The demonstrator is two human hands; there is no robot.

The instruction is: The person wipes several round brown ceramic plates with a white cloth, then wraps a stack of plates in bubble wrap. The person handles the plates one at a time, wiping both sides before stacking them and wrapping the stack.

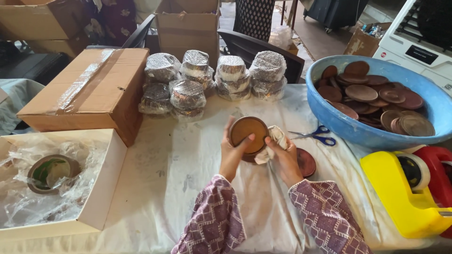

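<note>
Between two hands [234,153] [286,160], one copper disc [248,134].

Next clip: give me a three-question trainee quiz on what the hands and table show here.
1. True or false: the left hand holds a round brown dish.
2. What does the right hand hold against the dish?
A. scissors
B. a white cloth
C. a tape roll
3. Fill in: the blue-handled scissors lie between the hands and the blue ____ of brown discs.

Key
1. True.
2. B, the white cloth.
3. Basin.
</note>
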